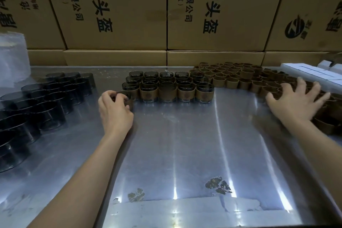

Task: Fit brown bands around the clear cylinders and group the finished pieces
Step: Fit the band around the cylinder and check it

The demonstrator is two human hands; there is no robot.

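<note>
Far left: a block of bare clear cylinders [42,102] stands upright in rows on the metal table [185,144], well apart from the work in hand. A roll of clear plastic wrap [13,57] stands behind them.

Left of centre: the left hand [114,111] curls its fingers round a banded cylinder [123,98], holding it upright at the left end of the front row of the finished group [166,87], just beside the nearest finished piece; whether the two touch cannot be told. The step in hand appears to be seating this piece in the row.

Centre: the finished group stands in tight rows, axes vertical, bands low on each glass.

Right: a pile of loose brown bands [240,77] spreads from the back of the table toward the right edge. The right hand [298,98], blurred, lies over the near part of the pile with fingers spread and relaxed; no band is seen pinched in it.

The governing relation: the bands lie directly under the right hand, while the bare cylinders lie to the left, nearer the left hand. The next pairing would therefore likely draw one part from each side toward the middle.

Behind: stacked cardboard cartons [120,11].
</note>
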